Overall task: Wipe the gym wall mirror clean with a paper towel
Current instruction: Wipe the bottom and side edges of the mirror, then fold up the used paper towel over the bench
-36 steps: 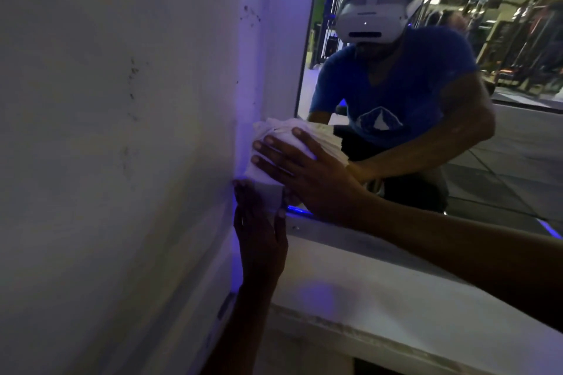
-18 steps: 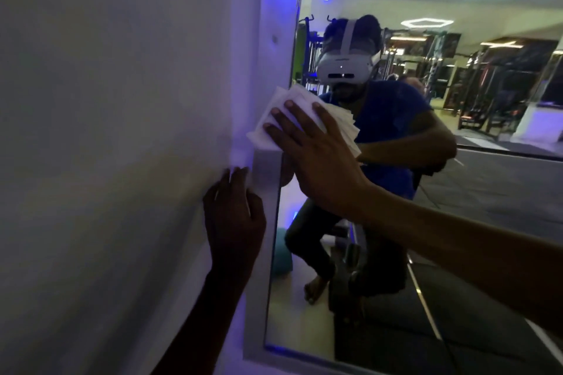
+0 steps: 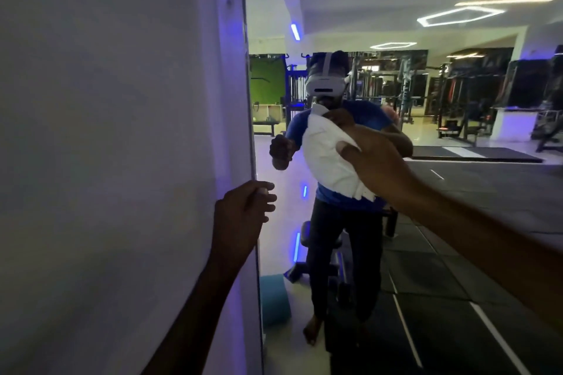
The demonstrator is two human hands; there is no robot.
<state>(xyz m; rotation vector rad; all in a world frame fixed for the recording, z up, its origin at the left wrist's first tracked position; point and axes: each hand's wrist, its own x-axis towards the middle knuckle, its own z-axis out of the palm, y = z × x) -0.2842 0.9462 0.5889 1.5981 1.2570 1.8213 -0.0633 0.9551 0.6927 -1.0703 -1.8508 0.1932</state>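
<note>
Hands first — the left hand (image 3: 243,207) hangs loosely curled, holding nothing, at the edge where the white wall (image 3: 106,131) meets the mirror (image 3: 457,222); the right hand (image 3: 374,161) grips a crumpled white towel (image 3: 327,155) — folded layers, ragged lower edge — before the glass.

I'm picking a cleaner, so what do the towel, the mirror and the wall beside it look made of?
Towel: soft white paper, matte, creased, ragged lower edge. Mirror: glossy glass, reflecting the gym sharply. Wall: smooth matte white, probably painted plaster; can't tell for sure.
</note>
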